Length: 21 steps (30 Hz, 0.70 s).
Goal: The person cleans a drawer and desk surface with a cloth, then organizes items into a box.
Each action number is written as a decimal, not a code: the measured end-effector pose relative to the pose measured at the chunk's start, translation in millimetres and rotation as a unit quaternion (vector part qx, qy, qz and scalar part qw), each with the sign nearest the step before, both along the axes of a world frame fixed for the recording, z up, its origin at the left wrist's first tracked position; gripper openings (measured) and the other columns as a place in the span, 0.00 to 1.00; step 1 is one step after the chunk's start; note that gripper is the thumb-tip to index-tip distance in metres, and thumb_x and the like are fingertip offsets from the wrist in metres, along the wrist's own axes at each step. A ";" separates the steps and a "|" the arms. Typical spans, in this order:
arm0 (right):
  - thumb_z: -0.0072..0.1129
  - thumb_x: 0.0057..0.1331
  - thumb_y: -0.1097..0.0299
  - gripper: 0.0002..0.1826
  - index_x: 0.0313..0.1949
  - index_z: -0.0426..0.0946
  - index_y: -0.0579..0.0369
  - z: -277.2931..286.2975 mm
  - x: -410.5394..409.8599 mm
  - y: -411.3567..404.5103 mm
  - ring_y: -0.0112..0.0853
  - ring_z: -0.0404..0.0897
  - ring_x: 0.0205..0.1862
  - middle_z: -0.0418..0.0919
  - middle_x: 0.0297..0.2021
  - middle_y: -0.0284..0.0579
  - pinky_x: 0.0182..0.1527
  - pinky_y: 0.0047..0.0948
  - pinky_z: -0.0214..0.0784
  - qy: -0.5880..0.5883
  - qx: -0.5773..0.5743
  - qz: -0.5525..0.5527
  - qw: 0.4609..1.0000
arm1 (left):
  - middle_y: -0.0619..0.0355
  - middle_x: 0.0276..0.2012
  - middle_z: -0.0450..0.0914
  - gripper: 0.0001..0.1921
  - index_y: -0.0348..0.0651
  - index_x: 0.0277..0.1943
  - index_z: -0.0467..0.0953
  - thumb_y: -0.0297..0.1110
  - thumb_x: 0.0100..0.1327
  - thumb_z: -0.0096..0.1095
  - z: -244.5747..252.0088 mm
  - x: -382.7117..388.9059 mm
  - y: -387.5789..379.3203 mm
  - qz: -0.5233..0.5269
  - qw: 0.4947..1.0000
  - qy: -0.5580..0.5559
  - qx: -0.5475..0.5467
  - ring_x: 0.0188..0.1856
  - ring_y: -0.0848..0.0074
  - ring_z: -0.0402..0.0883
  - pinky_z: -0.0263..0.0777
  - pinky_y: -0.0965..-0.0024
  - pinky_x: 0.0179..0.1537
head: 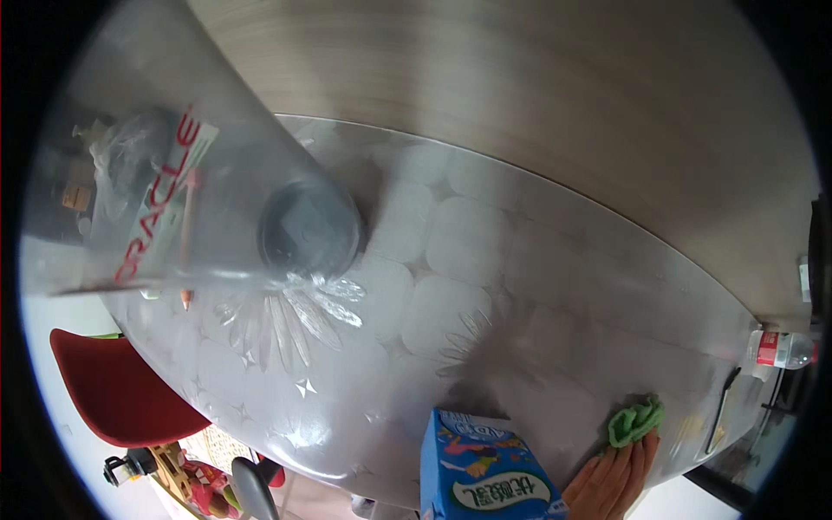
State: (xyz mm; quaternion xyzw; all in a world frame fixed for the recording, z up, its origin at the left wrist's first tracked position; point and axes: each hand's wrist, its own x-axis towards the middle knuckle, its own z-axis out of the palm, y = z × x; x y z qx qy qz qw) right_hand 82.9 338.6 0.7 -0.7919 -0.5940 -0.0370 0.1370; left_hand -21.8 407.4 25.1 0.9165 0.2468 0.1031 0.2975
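Observation:
At the lower right, my right hand (611, 478) has its fingertips on a crumpled green cloth (637, 421), which lies against the covered tabletop (552, 279). My left hand is out of view. A blue drink carton (487, 461) with pictures and writing stands to the left of my right hand, its lower part cut off by the picture's edge. Large and close at the upper left is a clear plastic container (227, 214), perhaps a cup, with red lettering. Through it, a pencil and a crumpled clear plastic bag (130, 156) show.
A pale wood-look surface (520, 78) borders the table's curved edge. A plastic bottle with a red label (777, 350) and a dark, thin pen-like object (723, 409) are at the far right. Beyond the lower left edge stand a red chair (120, 390) and a black-topped bottle (130, 465).

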 end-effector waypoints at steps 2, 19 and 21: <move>0.46 0.63 0.66 0.21 0.51 0.64 0.68 -28.9 19.7 -23.5 0.53 0.63 0.56 0.65 0.52 0.59 0.60 0.48 0.49 0.152 -0.080 -0.088 0.981 | 0.41 0.57 0.60 0.25 0.27 0.56 0.60 0.32 0.57 0.45 -25.3 -5.3 16.8 -0.043 0.999 0.013 -0.012 0.61 0.55 0.57 0.51 0.57 0.61; 0.40 0.66 0.65 0.20 0.55 0.59 0.60 -9.0 4.2 3.5 0.52 0.55 0.62 0.59 0.57 0.61 0.63 0.54 0.40 0.107 -0.071 -0.002 0.992 | 0.40 0.56 0.61 0.25 0.26 0.56 0.60 0.30 0.56 0.48 -75.1 -35.8 -5.7 0.101 0.992 -0.078 0.007 0.61 0.54 0.58 0.52 0.55 0.61; 0.41 0.65 0.66 0.20 0.55 0.61 0.60 2.3 -4.6 24.0 0.52 0.53 0.63 0.58 0.58 0.61 0.63 0.55 0.38 0.120 -0.095 -0.021 0.988 | 0.40 0.56 0.61 0.25 0.26 0.56 0.60 0.30 0.56 0.48 -79.7 -35.1 -8.9 0.121 0.989 -0.087 0.008 0.61 0.54 0.58 0.52 0.55 0.61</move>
